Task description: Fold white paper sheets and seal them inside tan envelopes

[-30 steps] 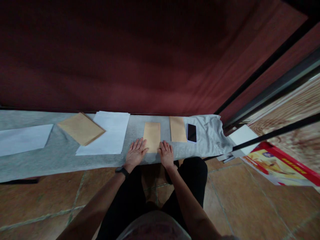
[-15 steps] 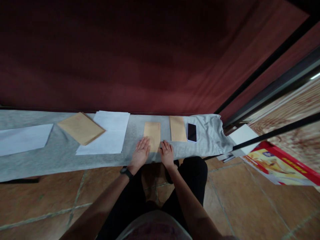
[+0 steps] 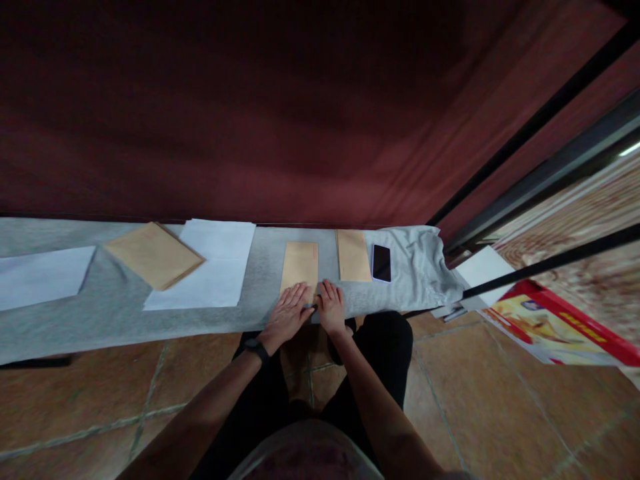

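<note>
A brown paper envelope lies flat on the grey cloth before me, its short end towards me. My left hand rests palm down across its near end, fingers stretched out and the thumb pointing right. Beside the near right corner lies my right hand, also palm down, its fingers extended at the envelope's edge. Neither hand grips anything. To the right sits a small stack of brown envelopes, with a dark-screened phone next to it.
On the left, more brown envelopes partly cover a stack of white paper. Farther left lie white sheets. The grey cloth covers a narrow table against a dark red surface. A colourful box stands at the right, past black bars.
My left hand has slid from the envelope's left edge onto its near end, towards the right hand. My right hand stays by the near right corner. The view has shifted slightly.
</note>
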`<state>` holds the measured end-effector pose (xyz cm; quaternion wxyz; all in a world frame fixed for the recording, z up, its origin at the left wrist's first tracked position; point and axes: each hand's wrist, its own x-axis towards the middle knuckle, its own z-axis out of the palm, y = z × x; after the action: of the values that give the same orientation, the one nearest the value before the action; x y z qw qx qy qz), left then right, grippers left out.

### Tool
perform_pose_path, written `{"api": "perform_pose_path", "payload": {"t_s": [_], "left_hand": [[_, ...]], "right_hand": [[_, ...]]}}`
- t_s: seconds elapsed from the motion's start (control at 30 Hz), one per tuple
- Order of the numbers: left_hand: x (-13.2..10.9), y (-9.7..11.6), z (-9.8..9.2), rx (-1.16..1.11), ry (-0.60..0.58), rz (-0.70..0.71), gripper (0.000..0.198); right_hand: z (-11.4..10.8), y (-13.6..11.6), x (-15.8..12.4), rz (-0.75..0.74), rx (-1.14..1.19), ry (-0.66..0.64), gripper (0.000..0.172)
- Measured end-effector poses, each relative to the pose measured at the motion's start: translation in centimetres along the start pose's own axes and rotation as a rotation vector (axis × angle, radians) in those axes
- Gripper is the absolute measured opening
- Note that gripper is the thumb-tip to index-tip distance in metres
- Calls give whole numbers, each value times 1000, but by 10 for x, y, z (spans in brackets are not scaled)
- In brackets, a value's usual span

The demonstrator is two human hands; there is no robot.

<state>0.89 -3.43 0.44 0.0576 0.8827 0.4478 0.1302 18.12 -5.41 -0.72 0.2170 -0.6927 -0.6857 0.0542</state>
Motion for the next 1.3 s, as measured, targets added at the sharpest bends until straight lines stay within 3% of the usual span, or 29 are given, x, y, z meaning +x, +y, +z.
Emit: {"api": "perform_pose_path", "payload": {"t_s": [0.2,0.37,0.5,0.73,1.1,1.3], "left_hand": [[-12,-11,-1,51,34,-56,62],[-13,-14,-1,64,8,-37,61],[-14,-15,-3,61,-4,-16,62],[-19,-17,-3,51,36,-41,59],[-28,-23,-6,22,98,-191,62],[-21,-31,-13,27,35,-192,53]], "right_hand": [[-2,-8,-1,-11,41,58,48],[3,-31,-18,-189,97,-40,48],[6,-40,-29,-186,77,-68,48],[-1,-25,-32,-162,-9,-42,53],[-3,-9,-40,-116,-51,17,53],[-2,-8,-40,-87,-19,17,51]]}}
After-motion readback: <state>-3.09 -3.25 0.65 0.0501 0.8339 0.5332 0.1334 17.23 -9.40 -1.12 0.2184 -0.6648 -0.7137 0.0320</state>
